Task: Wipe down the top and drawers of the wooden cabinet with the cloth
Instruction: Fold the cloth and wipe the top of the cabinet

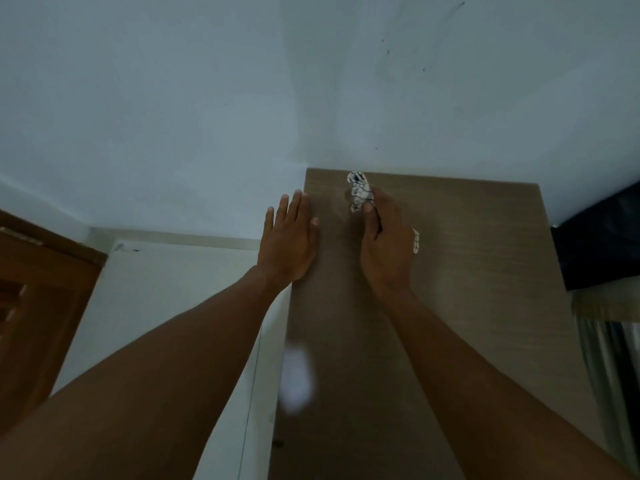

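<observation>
Cloth [360, 194] (bunched) in right hand [386, 244] points toward wall [207, 98].

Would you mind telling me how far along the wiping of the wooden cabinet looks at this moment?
Done: nothing can be confirmed; the cabinet top shows no clear wiped trace.
In hand: the right hand presses the checked cloth on the top near the back wall, while the left hand lies flat, open, at the top's left edge.
Left: the rest of the top, and the drawers, which are out of view.
</observation>
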